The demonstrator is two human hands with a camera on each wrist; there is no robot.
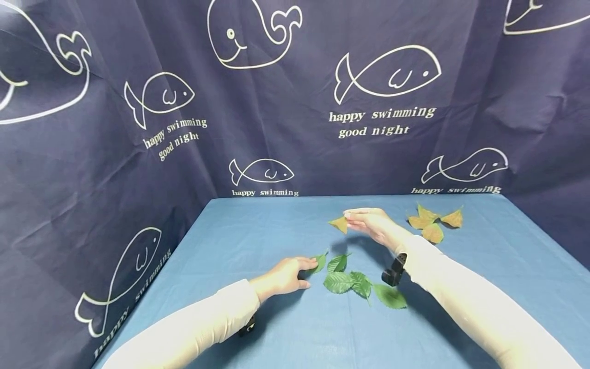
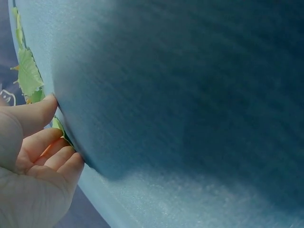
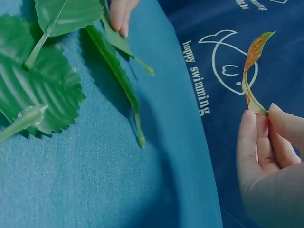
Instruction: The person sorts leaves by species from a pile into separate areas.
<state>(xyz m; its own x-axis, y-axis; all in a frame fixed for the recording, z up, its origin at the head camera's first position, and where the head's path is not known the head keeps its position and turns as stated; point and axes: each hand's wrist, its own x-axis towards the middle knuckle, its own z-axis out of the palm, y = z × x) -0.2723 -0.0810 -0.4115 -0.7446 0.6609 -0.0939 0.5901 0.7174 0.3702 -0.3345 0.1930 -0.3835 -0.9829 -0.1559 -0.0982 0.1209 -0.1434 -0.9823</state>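
Note:
My right hand [image 1: 371, 224] pinches a yellow leaf [image 1: 339, 224] between thumb and fingers above the far middle of the table. In the right wrist view that leaf looks curled, with orange patches. The fingertips of my left hand [image 1: 285, 275] touch a green leaf [image 1: 320, 262] lying on the table, partly covered by them. The left thumb stands apart from the fingers in the left wrist view. Just right of the left hand lie more green leaves with toothed edges, among them a broad leaf [image 1: 338, 282] and a leaf [image 1: 390, 296] nearer the right wrist.
A group of yellow leaves [image 1: 432, 233] lies at the far right of the blue table cloth [image 1: 258, 225]. Behind and to the left hangs a dark blue curtain [image 1: 295, 123] with white fish and whale drawings.

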